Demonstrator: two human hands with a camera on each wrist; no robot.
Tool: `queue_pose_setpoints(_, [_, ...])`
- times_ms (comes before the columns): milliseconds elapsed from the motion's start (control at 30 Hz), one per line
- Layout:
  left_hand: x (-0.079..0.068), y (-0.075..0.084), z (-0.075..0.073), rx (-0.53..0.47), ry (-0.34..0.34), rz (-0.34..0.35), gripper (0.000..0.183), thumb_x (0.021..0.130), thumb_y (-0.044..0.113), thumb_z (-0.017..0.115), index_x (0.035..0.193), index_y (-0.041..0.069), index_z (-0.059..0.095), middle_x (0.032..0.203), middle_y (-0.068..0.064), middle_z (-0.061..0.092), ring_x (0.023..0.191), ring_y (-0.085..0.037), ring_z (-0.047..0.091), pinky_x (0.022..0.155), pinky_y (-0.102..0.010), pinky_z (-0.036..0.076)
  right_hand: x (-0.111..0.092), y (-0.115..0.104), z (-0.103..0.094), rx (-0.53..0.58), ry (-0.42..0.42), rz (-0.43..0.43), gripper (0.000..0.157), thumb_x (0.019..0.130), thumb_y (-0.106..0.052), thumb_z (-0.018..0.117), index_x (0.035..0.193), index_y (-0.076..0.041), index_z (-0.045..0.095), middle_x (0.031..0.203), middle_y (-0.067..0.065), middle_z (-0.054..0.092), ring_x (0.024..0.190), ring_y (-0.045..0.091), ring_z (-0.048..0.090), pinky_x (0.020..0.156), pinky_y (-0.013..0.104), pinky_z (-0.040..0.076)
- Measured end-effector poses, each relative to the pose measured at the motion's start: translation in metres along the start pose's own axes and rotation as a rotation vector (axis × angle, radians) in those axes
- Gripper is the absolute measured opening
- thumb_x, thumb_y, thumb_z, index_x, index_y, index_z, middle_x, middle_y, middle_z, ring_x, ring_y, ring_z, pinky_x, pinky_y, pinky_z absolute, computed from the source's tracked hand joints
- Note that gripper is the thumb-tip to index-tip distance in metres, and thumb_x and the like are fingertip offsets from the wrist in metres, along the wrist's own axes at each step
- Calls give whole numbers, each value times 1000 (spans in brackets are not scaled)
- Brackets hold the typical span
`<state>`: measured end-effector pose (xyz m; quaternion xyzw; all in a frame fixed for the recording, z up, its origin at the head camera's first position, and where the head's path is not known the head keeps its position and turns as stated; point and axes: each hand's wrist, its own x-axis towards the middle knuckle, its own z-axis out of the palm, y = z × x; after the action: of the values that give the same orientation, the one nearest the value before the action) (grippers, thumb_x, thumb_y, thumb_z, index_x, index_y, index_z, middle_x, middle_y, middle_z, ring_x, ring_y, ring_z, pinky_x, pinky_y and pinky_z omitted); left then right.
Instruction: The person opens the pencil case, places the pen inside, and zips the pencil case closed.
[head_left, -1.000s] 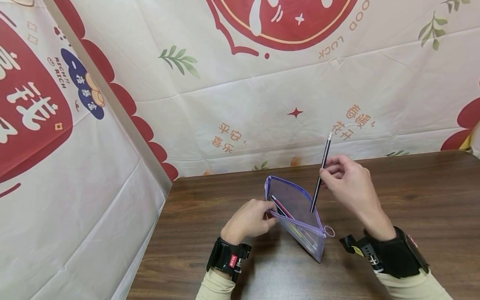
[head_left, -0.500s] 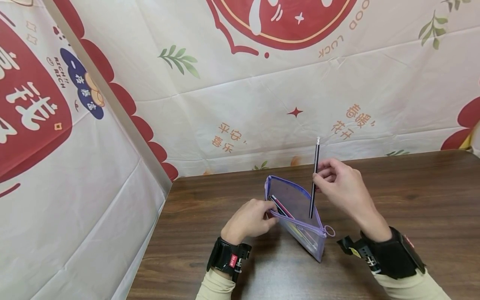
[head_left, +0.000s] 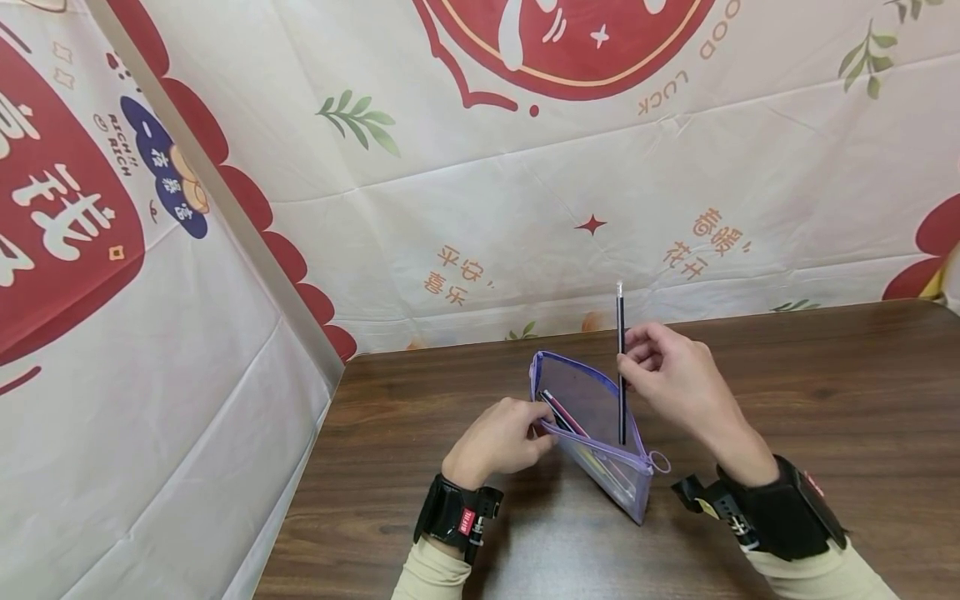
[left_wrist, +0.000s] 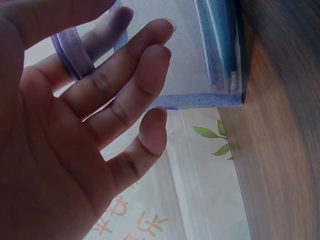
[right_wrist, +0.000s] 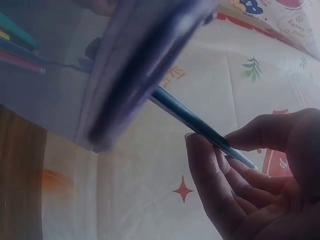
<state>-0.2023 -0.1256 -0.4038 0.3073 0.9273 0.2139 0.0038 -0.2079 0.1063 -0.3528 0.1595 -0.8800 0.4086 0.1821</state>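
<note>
A see-through mesh pencil case [head_left: 637,498] with purple trim stands unzipped on the table, its mouth facing up. My left hand [head_left: 501,442] pinches the near rim of its opening; in the left wrist view one fingertip shows behind the mesh and the other fingers [left_wrist: 152,70] hang loosely curled. Between thumb and fingers, my right hand [head_left: 678,379] holds a dark striped pencil [head_left: 621,333] upright, its lower end inside the case's mouth. Several pencils [head_left: 564,412] lean inside the case, toward its left end. The held pencil's lower tip is hidden behind the near rim.
The brown wooden table [head_left: 840,417] reaches back to a printed white cloth [head_left: 480,208]. Another printed cloth [head_left: 187,375] hangs along the left edge. A purple zipper ring [head_left: 660,462] sticks out from the case's right corner.
My right hand has moved left and slightly down, and the pencil has turned from slanted to upright, its lower end sinking further into the case. My left hand and the case have stayed put.
</note>
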Motion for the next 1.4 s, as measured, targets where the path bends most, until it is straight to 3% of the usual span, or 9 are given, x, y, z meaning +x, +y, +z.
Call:
queue_pose_setpoints(300, [0,0,0,0,-1,2,6,86,21,64,82,17,64,69,8,59,58,0,48,51,-16,38,0,1,5,-21,-13,-40,14,80,-4,64,93,1,62,73,10,67,64,17,59,55,30,50])
queue_pose_setpoints(967, [1,0,1,35,21,28,5,84,22,65,80,19,64,69,11,59,61,1,51,54,-15,40,-3,2,13,-45,-212,-97,14,80,-2,62,94,1,64,70,4,63,61,12,54,53,30,49])
queue_pose_setpoints(1400, [1,-1,1,39,24,39,5,84,22,65,81,18,64,69,11,59,61,1,50,55,-15,40,-3,4,18,-61,-247,-116,15,78,-1,64,93,3,65,69,4,63,61,11,54,53,31,50])
